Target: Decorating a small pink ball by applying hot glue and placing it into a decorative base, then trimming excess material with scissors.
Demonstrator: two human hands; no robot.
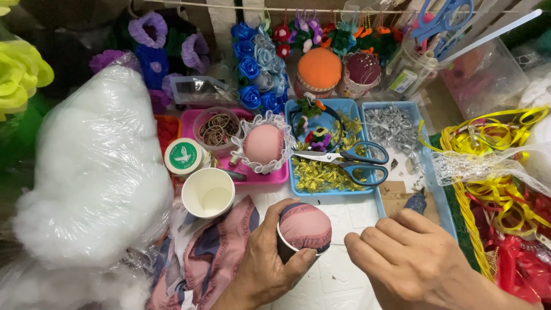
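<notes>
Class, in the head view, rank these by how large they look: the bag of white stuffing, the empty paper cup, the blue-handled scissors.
1. Bag of white stuffing, by far the largest.
2. and 3. Blue-handled scissors and empty paper cup: too different in shape to rank surely; scissors longer, cup broader.

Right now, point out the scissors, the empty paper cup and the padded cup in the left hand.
scissors [344, 161], head view, on the pivot where blades meet the blue handles.
empty paper cup [208, 192], head view, on its white inner wall.
padded cup [305, 226], head view, on the fabric dome.
left hand [265, 264], head view, on its back.
</notes>
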